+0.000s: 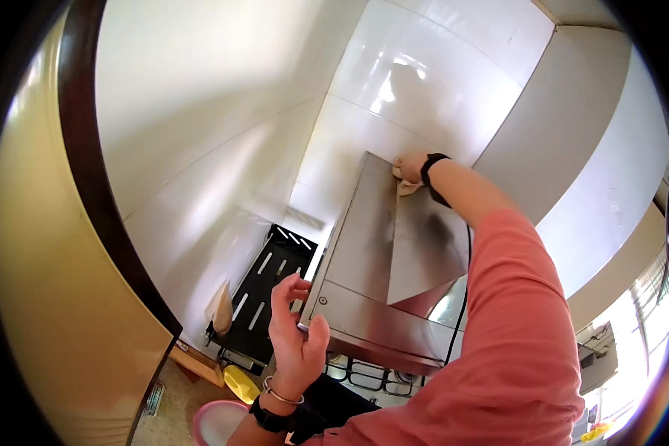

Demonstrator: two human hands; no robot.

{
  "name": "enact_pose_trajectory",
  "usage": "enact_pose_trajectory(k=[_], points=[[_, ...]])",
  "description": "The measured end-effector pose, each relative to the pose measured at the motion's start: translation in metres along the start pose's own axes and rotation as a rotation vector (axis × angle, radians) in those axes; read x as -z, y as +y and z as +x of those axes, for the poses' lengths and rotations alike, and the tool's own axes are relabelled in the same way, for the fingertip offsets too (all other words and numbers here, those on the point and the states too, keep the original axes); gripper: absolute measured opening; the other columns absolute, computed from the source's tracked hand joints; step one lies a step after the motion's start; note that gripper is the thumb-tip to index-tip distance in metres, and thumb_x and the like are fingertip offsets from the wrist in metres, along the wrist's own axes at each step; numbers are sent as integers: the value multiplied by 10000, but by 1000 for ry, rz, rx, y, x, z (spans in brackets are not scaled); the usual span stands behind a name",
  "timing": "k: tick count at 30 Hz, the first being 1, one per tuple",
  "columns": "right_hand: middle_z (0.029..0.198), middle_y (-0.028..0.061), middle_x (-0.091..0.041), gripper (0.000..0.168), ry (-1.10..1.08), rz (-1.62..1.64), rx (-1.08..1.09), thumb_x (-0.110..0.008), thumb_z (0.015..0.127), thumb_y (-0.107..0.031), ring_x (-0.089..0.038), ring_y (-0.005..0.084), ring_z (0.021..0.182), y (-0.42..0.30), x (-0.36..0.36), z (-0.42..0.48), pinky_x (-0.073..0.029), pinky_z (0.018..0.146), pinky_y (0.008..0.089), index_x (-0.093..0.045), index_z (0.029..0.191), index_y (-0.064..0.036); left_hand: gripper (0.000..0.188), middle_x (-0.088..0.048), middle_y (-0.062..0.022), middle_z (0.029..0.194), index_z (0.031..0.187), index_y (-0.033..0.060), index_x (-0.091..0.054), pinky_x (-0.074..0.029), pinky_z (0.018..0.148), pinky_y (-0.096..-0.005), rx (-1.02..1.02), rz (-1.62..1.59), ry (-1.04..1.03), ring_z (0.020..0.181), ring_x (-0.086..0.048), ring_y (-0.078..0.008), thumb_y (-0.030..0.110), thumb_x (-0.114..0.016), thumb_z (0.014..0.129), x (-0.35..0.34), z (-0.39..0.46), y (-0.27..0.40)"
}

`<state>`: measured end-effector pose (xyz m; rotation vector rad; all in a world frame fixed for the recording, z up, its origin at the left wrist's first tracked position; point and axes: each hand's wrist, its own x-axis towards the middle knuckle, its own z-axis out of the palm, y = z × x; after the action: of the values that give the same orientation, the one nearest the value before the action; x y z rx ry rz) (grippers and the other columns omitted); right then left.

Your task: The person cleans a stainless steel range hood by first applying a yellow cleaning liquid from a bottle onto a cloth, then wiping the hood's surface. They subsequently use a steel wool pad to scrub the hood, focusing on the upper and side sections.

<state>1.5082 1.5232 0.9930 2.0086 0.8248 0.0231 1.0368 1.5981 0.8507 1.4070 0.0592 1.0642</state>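
A stainless-steel range hood (362, 251) juts from the white wall in front of me, with a slanted cover rising from its top. My right hand (412, 168) is up at the rear of the hood, closed on a pale cloth (410, 187) that lies against the metal where the cover meets the hood's top. Lower down, my left hand (298, 337) is beside the hood's left front corner. Its fingers are bent and apart from the thumb, close to the edge, and nothing is held in it.
A black slotted metal rack (262, 287) stands left of the hood. Below the hood is a gas stove (368, 374). A black cable (461, 312) hangs on its right. A yellow container (241, 384) and a pink-rimmed basin (203, 415) are low down. Cabinets (557, 122) overhang the right.
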Motion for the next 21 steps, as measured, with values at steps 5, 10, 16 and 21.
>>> enact_pose_trajectory(k=[5, 10, 16, 21], points=[[1206, 72, -626, 389, -364, -204, -87, -515, 851, -358, -595, 296, 1079, 10, 48, -96, -484, 863, 412, -653, 1156, -161, 512, -536, -134, 1127, 1308, -10, -384, -495, 667, -273, -13, -3, 46, 953, -538, -189, 173, -574, 870, 3, 0, -3], [1106, 133, -665, 349, -397, -178, -34, -542, 820, -281, -621, 316, 1011, 25, 27, -117, -493, 810, 417, -695, 1071, -93, 566, -532, -108, 1137, 1307, -16, -408, -424, 883, -308, 18, -37, 42, 1014, -500, -186, 374, -551, 922, -1, 0, -4], [984, 118, -668, 271, -178, -98, 156, -533, 830, -267, -623, 313, 934, 59, -32, -69, -477, 787, 425, -662, 988, -87, 498, -527, -131, 1114, 1290, -15, -405, -500, 676, -270, -54, -11, 34, 938, -530, -178, 185, -567, 864, 1, 1, -6], [920, 122, -607, 288, 59, 106, 146, -624, 721, -319, -571, 294, 816, 37, -34, 2, -438, 755, 425, -611, 901, -94, 512, -516, -133, 1119, 1302, -16, -391, -493, 713, -275, -2, -5, 15, 953, -520, -184, 130, -540, 834, 4, 1, -4]])
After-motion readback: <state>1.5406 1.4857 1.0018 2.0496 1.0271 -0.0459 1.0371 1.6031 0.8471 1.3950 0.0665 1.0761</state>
